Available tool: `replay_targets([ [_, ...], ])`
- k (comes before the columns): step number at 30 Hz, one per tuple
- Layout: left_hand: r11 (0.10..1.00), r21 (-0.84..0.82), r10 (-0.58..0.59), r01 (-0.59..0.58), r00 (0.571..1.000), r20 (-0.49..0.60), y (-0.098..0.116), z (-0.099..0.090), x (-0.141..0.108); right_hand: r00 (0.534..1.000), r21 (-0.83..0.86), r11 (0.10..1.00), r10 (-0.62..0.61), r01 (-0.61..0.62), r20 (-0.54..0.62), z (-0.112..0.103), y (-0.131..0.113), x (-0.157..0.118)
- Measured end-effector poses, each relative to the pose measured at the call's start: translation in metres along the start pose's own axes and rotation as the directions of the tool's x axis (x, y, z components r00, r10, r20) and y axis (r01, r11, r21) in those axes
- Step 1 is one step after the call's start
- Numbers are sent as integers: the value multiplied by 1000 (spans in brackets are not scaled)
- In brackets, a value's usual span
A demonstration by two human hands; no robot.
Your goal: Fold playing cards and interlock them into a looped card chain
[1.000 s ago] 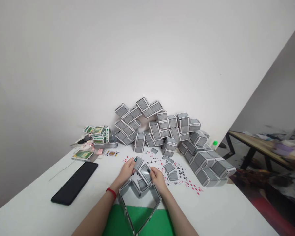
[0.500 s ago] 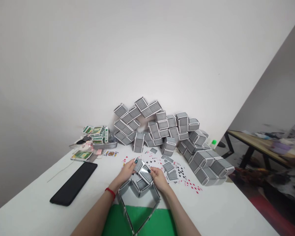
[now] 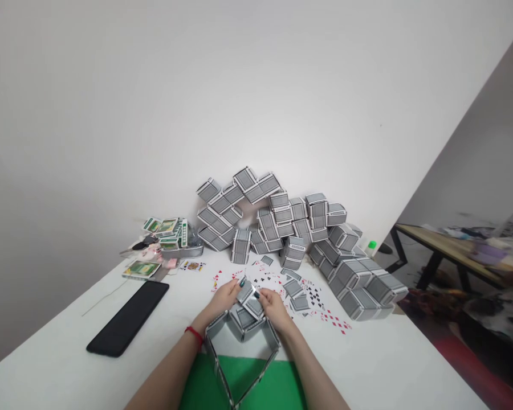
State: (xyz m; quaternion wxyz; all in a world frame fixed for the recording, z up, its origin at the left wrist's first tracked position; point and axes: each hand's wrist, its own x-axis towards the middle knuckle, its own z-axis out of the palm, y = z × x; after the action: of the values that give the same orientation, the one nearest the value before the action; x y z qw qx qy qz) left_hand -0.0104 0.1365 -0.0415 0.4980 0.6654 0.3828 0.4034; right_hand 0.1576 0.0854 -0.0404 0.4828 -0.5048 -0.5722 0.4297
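Observation:
Between my hands is a grey-backed playing card piece (image 3: 251, 298), pinched at its upper left by my left hand (image 3: 226, 297) and at its right side by my right hand (image 3: 273, 307). Just below it, a heart-shaped frame of folded grey cards (image 3: 212, 354) lies partly over a green sheet (image 3: 288, 382). The held piece overlaps the notch at the frame's top, and whether the two touch is unclear. Loose playing cards (image 3: 300, 303) are spread on the white table beyond and right of my hands.
Folded-card blocks (image 3: 269, 225) are stacked along the wall, with more (image 3: 359, 276) to the right. At the left lie a black phone (image 3: 129, 319), a green card box (image 3: 142, 269) and piled card boxes (image 3: 169, 226). A green-capped bottle (image 3: 371, 245) stands behind the right blocks.
My left hand has shifted slightly right, closer to my right hand. The held cards, which showed as two pieces spread apart, now look like one overlapped piece.

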Motion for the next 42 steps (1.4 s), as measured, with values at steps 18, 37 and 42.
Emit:
replay_targets([
  [18,997,-69,-24,15,991,-133,7,3,-1,992,15,1000,27,-25,-126,14,2,3],
  [37,982,-189,-33,-12,972,-234,13,-8,1,967,109,993,-5,33,-254,-6,2,1],
  [42,979,-204,-19,-8,992,-127,16,-7,0,962,325,945,53,39,-268,-13,3,4],
])
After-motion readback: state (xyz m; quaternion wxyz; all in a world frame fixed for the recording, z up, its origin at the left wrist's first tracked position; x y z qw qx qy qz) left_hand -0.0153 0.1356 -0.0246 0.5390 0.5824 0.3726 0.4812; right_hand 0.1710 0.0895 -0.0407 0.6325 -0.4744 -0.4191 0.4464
